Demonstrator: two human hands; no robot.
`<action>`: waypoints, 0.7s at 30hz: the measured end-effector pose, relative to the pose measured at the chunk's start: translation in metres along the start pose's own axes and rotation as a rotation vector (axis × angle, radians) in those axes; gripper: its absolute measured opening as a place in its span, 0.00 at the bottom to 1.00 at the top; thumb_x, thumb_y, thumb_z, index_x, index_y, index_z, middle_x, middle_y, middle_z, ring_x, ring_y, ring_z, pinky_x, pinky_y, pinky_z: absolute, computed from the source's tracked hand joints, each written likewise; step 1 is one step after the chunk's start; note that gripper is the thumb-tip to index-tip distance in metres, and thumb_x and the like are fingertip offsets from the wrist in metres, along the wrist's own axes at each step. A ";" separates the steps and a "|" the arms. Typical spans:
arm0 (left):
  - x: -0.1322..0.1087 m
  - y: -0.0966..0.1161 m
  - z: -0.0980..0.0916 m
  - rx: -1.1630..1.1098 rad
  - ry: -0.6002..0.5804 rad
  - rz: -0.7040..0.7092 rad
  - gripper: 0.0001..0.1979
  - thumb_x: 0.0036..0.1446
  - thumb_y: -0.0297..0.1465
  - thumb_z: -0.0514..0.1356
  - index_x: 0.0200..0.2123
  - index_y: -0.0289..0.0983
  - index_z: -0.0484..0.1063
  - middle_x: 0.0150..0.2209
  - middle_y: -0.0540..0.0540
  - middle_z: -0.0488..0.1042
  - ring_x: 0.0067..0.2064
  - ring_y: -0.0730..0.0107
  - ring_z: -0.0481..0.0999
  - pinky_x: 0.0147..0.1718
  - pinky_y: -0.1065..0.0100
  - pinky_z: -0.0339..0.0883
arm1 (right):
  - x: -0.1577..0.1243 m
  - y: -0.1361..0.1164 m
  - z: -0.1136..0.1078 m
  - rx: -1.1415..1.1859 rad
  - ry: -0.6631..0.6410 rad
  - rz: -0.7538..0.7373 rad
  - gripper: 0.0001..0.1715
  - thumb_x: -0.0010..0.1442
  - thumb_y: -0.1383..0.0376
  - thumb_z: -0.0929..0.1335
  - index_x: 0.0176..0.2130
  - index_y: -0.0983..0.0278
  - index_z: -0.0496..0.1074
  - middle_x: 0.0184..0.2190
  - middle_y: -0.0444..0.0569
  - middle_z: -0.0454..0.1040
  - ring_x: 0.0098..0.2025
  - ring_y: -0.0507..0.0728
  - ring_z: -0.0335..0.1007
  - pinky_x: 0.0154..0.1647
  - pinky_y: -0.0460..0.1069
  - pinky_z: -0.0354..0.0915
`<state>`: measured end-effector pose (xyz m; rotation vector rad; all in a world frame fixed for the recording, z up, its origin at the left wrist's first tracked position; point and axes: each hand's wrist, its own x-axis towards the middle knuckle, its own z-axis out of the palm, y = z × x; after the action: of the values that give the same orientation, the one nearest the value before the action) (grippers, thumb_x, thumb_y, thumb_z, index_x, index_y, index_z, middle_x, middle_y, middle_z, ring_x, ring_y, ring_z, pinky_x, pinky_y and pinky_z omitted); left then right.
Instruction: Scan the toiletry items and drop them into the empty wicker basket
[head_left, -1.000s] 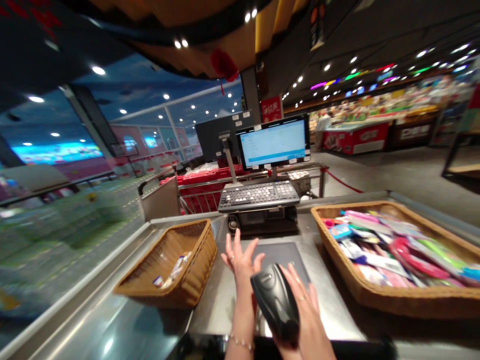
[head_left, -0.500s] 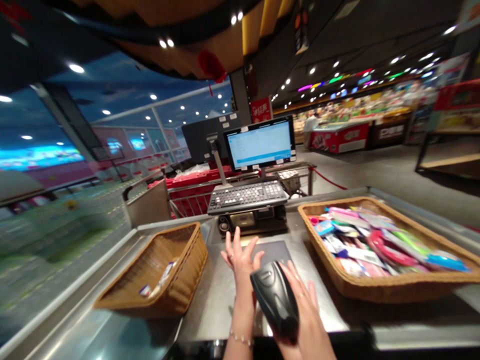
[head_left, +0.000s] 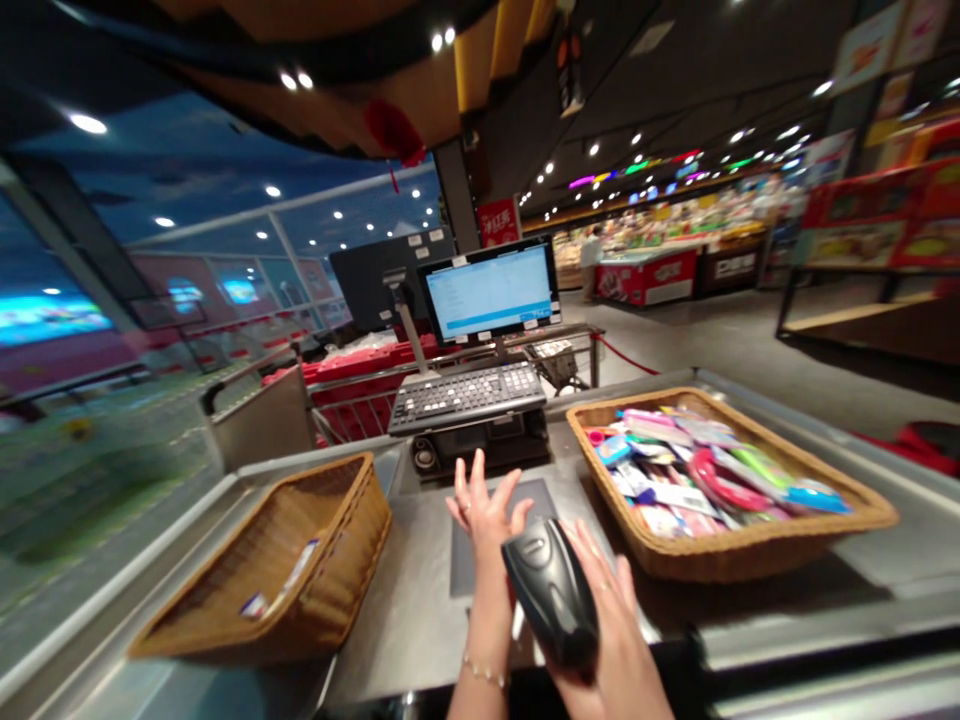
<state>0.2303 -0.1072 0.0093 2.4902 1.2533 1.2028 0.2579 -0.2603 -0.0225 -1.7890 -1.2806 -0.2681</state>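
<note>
My left hand (head_left: 487,515) is stretched forward over the metal counter (head_left: 409,560), fingers spread and nothing in them. A bracelet circles that wrist. Beside it, my right hand (head_left: 611,610) holds a black barcode scanner (head_left: 551,590), whose rounded back faces me; its handle is out of sight. A grey pad (head_left: 466,565) lies on the counter beyond the hands. On the right, a wicker basket (head_left: 697,565) is heaped with colourful packaged goods (head_left: 675,465). The wicker basket (head_left: 349,545) on the left holds a small slim package (head_left: 296,570).
Ahead, a black keyboard (head_left: 469,395) stands raised on a support below a lit monitor (head_left: 491,295). A second dark screen (head_left: 386,275) shows its back. Behind them are metal rails and a cart (head_left: 559,360). A person (head_left: 592,260) stands far off near a red display freezer (head_left: 645,277).
The view has turned to the right, so the baskets, keyboard and monitor sit farther left. Both hands keep nearly the same pose, the scanner still in my right hand.
</note>
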 end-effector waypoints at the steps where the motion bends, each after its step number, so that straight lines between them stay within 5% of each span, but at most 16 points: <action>1: -0.001 0.002 0.002 -0.005 -0.004 0.007 0.17 0.48 0.30 0.67 0.43 0.53 0.79 0.64 0.45 0.64 0.68 0.45 0.53 0.60 0.32 0.47 | 0.000 -0.002 -0.001 0.016 0.027 0.023 0.45 0.54 0.68 0.63 0.66 0.63 0.44 0.66 0.59 0.58 0.69 0.71 0.49 0.64 0.76 0.45; 21: -0.005 0.034 0.011 -0.052 -0.089 0.040 0.17 0.48 0.31 0.68 0.42 0.53 0.79 0.65 0.46 0.63 0.69 0.48 0.50 0.62 0.36 0.43 | -0.007 0.020 -0.018 -0.065 0.023 0.020 0.46 0.57 0.64 0.66 0.68 0.61 0.41 0.66 0.58 0.58 0.68 0.72 0.50 0.60 0.78 0.51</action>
<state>0.2574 -0.1303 0.0131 2.5122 1.1416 1.1044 0.2772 -0.2801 -0.0274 -1.8477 -1.2491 -0.3217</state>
